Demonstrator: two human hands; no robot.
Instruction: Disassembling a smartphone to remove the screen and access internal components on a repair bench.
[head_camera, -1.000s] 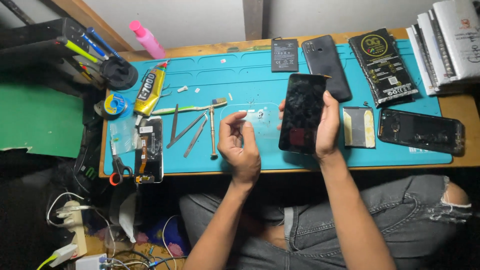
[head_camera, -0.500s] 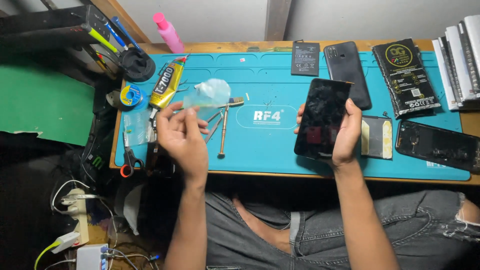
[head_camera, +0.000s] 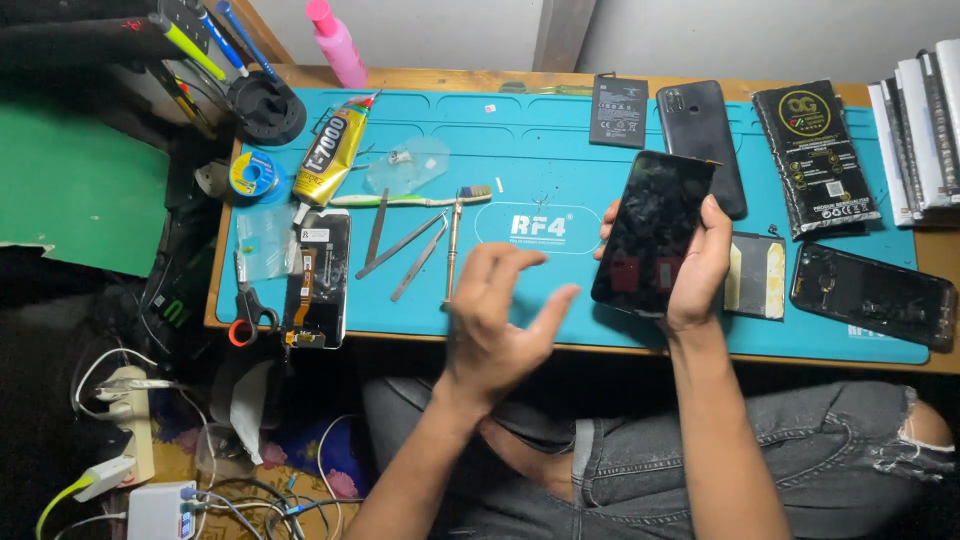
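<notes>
Desk (head_camera: 600, 82) carried a blue mat (head_camera: 560, 160) that kept small parts off the wood and from rolling; its middle was bare, open room for work. Back cover (head_camera: 868, 295) and black packet (head_camera: 815, 155) sat right, out of the way. My right hand (head_camera: 695, 265) was closed round the phone (head_camera: 655, 232), holding it tilted, screen up, above the mat's near half, so its edges stayed free. My left hand (head_camera: 500, 320) was half open and held nothing, hovering over the mat's front edge. Tweezers (head_camera: 400, 245), screwdriver (head_camera: 452, 245) and toothbrush (head_camera: 410, 199) lay grouped just left, within reach. Glue tube (head_camera: 330, 155) lay farther left.
</notes>
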